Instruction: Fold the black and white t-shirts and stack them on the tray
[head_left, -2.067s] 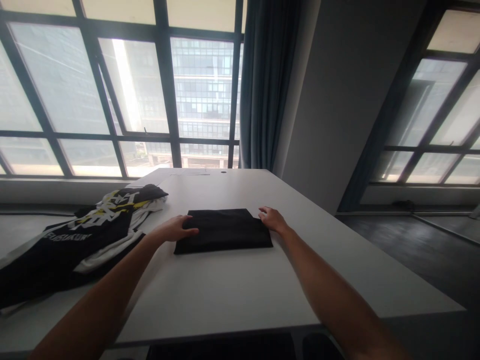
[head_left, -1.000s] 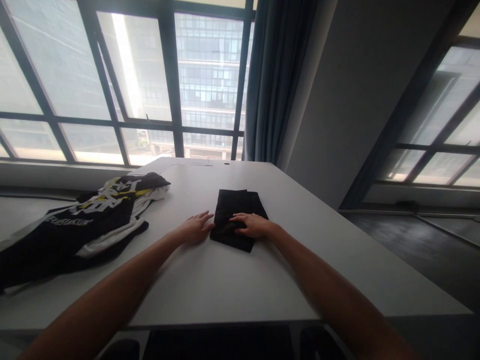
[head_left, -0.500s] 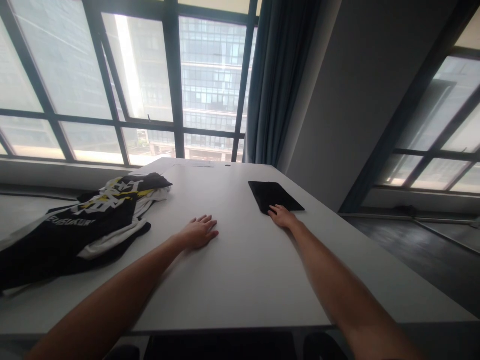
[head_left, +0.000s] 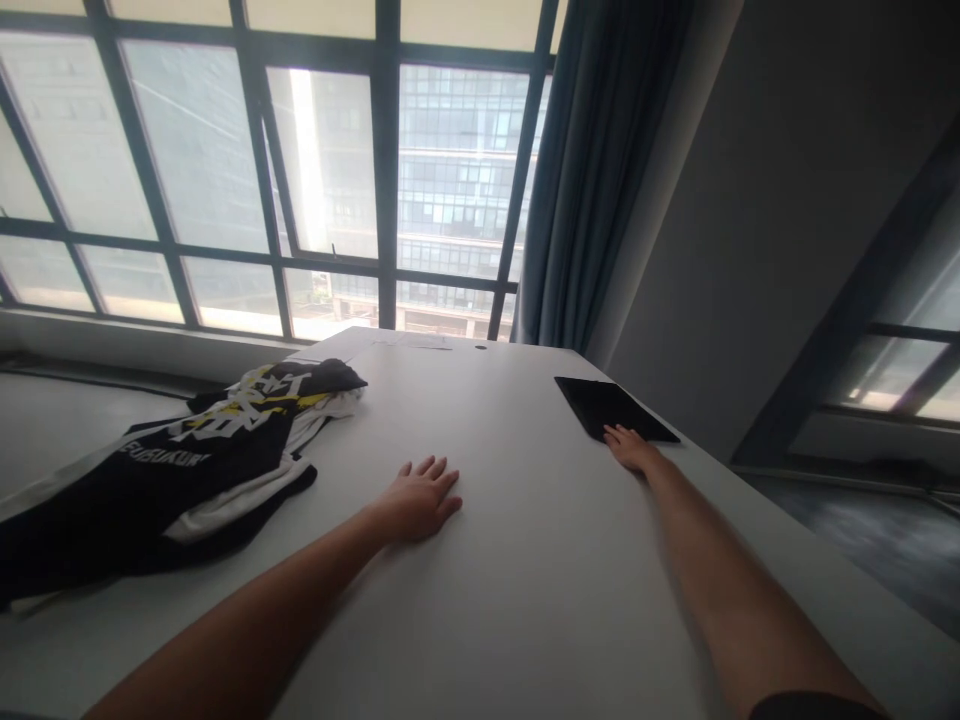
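A folded black garment (head_left: 611,406) lies flat near the right edge of the white table (head_left: 525,560). My right hand (head_left: 630,448) rests palm down at the garment's near edge, fingertips touching it, holding nothing. My left hand (head_left: 420,497) lies flat on the bare table middle with fingers spread, holding nothing. A heap of black, white and yellow printed clothes (head_left: 187,460) lies to the left of my left hand.
Large windows (head_left: 330,180) run behind the table, and a blue curtain (head_left: 600,180) hangs at the back right. A paper sheet (head_left: 412,341) lies at the table's far edge. Dark floor (head_left: 885,540) drops off past the table's right edge.
The black garment was folded smaller, then slid from the middle to the far right of the table by my right hand. My left hand came off it and lies flat mid-table.
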